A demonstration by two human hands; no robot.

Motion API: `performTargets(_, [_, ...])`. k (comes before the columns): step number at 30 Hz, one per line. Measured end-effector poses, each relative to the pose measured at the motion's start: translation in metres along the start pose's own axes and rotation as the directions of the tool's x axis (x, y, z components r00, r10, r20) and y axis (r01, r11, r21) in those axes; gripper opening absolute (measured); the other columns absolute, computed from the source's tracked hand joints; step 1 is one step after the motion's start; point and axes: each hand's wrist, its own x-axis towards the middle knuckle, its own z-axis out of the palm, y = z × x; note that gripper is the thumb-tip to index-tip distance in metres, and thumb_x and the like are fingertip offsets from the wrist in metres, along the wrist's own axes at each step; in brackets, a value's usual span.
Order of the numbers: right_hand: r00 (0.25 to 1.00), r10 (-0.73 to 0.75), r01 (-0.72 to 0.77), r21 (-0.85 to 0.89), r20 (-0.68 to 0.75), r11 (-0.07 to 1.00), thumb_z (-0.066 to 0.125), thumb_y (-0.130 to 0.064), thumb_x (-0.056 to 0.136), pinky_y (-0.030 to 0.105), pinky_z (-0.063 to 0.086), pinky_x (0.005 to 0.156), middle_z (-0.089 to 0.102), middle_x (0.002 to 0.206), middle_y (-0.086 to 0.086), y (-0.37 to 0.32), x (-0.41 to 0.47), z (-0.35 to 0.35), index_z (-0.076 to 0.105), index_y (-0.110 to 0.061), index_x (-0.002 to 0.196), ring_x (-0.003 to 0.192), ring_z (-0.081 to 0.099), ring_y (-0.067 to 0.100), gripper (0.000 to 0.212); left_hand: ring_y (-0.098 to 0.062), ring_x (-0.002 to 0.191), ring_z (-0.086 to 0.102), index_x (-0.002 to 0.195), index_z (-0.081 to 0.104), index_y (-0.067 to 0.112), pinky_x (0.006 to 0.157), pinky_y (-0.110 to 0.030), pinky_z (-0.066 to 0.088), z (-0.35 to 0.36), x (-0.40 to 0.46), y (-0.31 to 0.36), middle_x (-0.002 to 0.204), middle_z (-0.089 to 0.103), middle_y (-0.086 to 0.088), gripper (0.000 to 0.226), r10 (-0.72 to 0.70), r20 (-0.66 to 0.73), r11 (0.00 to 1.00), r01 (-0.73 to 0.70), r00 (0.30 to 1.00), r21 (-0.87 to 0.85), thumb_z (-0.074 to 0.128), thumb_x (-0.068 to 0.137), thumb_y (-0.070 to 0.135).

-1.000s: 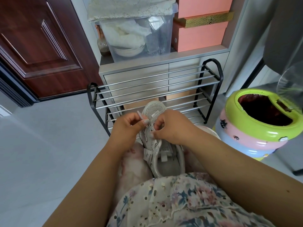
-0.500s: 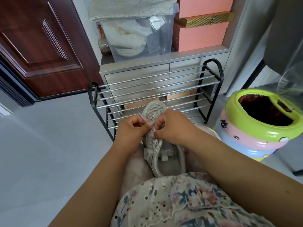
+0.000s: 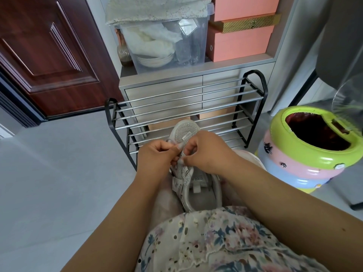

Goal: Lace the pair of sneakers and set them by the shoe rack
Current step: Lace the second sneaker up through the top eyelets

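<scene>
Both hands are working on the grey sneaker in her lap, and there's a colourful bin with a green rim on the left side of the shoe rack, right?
Not quite. In the head view the bin stands on the right of the shoe rack, not the left. Both hands, left and right, are at the grey sneaker in the lap.

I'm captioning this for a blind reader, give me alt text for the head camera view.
Both hands, left hand and right hand, pinch a lace over a grey sneaker on the person's lap. Ahead stands a shoe rack; a colourful bin sits to the right.
</scene>
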Motion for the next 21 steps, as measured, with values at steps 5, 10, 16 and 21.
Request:
performTargets(5, [0.997, -0.024, 0.014, 0.150, 0.067, 0.989, 0.079, -0.032, 0.071, 0.016, 0.032, 0.051, 0.054, 0.050, -0.015, 0.002, -0.001, -0.005, 0.069, -0.024, 0.068, 0.050, 0.048, -0.002, 0.013, -0.016, 0.050, 0.059, 0.081, 0.064, -0.010, 0.051, -0.022, 0.054, -0.004, 0.005, 0.012, 0.059, 0.063, -0.011, 0.022, -0.076, 0.103, 0.996, 0.070, 0.992, 0.054, 0.073, 0.081, 0.009])
performTargets(10, [0.981, 0.051, -0.113, 0.333, 0.190, 0.936, 0.061, 0.000, 0.076, 0.025, 0.043, 0.064, 0.071, 0.090, 0.013, 0.004, -0.008, -0.027, 0.075, -0.013, 0.086, 0.073, 0.053, 0.015, 0.021, -0.011, 0.051, 0.058, 0.083, 0.065, -0.006, 0.053, -0.023, 0.053, -0.003, 0.010, 0.025, 0.062, 0.064, -0.010, 0.036, -0.104, 0.161, 0.973, 0.067, 0.981, 0.220, 0.081, 0.074, 0.025])
performTargets(16, [0.982, 0.181, -0.186, 0.344, 0.045, 0.920, 0.054, -0.001, 0.079, 0.022, 0.044, 0.066, 0.061, 0.068, -0.010, 0.006, -0.003, -0.035, 0.076, -0.014, 0.077, 0.067, 0.051, 0.006, 0.025, -0.017, 0.056, 0.060, 0.080, 0.066, -0.006, 0.068, -0.036, 0.059, -0.001, 0.014, 0.035, 0.062, 0.066, -0.010, 0.042, -0.174, 0.192, 0.903, 0.079, 0.966, 0.421, 0.089, 0.059, 0.021])
performTargets(21, [0.988, 0.143, -0.111, 0.361, -0.063, 0.926, 0.055, -0.005, 0.079, 0.024, 0.039, 0.061, 0.057, 0.053, -0.016, 0.006, -0.001, -0.030, 0.076, -0.014, 0.076, 0.059, 0.047, 0.004, 0.023, -0.028, 0.073, 0.070, 0.071, 0.068, 0.001, 0.074, -0.046, 0.059, 0.003, 0.013, 0.044, 0.076, 0.071, -0.017, 0.027, -0.162, 0.168, 0.773, 0.019, 0.972, 0.634, 0.082, 0.060, 0.022])
